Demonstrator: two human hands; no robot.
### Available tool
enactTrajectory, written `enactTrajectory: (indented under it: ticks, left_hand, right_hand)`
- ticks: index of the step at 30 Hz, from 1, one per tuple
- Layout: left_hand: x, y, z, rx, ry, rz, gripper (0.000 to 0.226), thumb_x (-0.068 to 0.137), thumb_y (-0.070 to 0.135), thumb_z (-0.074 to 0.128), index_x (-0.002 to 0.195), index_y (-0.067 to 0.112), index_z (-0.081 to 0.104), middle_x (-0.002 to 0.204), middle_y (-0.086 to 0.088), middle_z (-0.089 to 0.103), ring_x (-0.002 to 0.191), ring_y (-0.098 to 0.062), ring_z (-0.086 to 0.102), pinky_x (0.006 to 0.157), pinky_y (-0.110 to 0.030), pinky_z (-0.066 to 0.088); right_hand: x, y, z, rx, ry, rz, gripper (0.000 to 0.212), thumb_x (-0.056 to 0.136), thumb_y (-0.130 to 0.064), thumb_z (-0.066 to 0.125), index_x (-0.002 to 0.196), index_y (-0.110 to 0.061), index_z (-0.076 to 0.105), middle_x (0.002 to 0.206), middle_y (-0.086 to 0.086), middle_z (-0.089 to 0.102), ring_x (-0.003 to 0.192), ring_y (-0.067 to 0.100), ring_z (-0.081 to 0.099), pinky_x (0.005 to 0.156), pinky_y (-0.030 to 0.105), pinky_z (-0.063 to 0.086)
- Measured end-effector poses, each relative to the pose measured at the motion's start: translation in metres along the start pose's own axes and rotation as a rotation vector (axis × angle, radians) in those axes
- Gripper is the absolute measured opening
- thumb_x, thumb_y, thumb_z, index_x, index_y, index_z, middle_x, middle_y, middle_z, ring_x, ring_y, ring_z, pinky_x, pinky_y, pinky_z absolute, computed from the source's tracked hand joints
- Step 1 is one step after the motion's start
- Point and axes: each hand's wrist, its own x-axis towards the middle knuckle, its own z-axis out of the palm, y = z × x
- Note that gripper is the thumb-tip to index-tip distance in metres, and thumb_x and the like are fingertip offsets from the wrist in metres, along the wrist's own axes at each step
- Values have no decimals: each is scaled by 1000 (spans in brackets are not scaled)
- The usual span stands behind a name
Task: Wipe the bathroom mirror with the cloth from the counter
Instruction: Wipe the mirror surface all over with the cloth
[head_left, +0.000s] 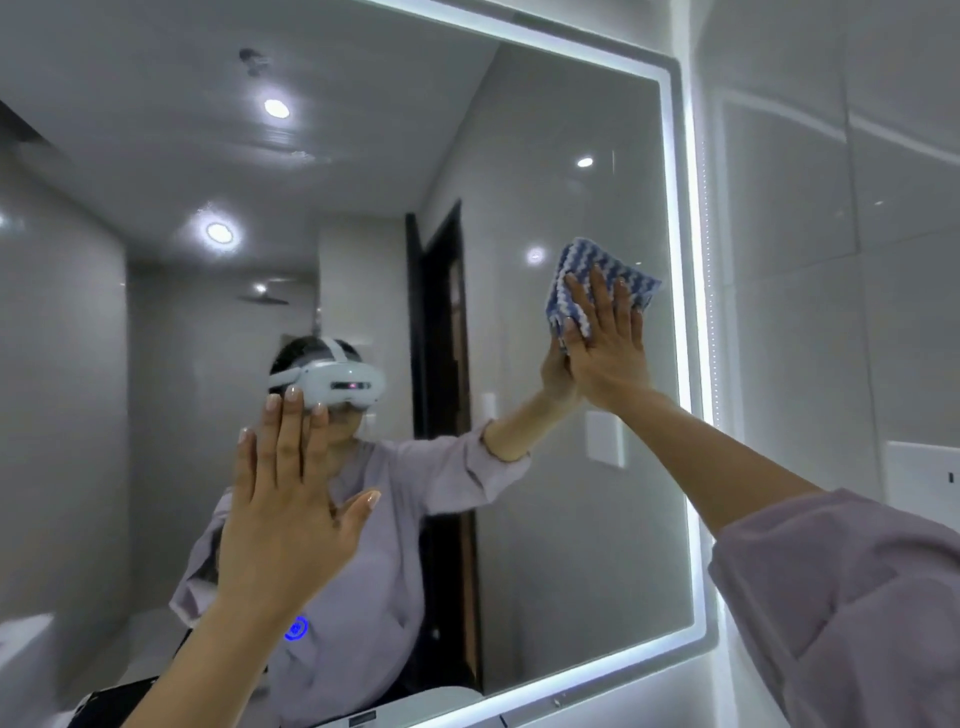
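The large bathroom mirror with a lit white border fills most of the view. My right hand presses a blue and white striped cloth flat against the glass near the mirror's right edge, fingers spread over the cloth. My left hand is raised lower left in front of the glass, palm toward it, fingers apart and holding nothing; I cannot tell whether it touches the mirror. The mirror shows my reflection in a lilac shirt.
A glossy white tiled wall runs along the right of the mirror. A blue glowing touch button sits low on the glass. The white rim of a basin or fixture shows at the bottom edge.
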Motion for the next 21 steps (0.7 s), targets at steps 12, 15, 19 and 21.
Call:
enactTrajectory:
  ticks: [12, 15, 19, 21]
  left_hand:
    - [4, 5, -6, 99, -104, -45, 98, 85, 72, 9, 148, -2, 7, 157, -22, 4, 146, -33, 1, 118, -37, -10]
    - [5, 8, -6, 109, -107, -83, 103, 82, 76, 10, 146, -4, 17, 155, -25, 11, 145, -36, 6, 117, -46, 2]
    - [6, 12, -12, 180, -106, -107, 109, 79, 81, 12, 143, -7, 26, 151, -29, 19, 141, -41, 15, 114, -53, 14]
    - [8, 15, -17, 246, -112, -115, 107, 78, 79, 25, 141, -7, 29, 149, -30, 23, 140, -42, 17, 116, -48, 7]
  right_hand:
    - [5, 7, 2, 21, -31, -72, 57, 98, -52, 14, 146, -43, -14, 161, -5, -11, 147, 21, -15, 111, 35, -22]
    - [4, 12, 1, 12, -13, -140, 57, 97, -52, 13, 148, -41, -11, 161, -4, -11, 147, 23, -14, 108, 31, -29]
    - [2, 28, -3, -1, -8, -291, 56, 101, -47, 17, 150, -38, -9, 161, -2, -11, 147, 24, -17, 109, 32, -30]
    - [3, 34, -4, 12, -26, -345, 56, 101, -48, 16, 150, -38, -10, 161, -3, -14, 146, 23, -20, 109, 33, -30]
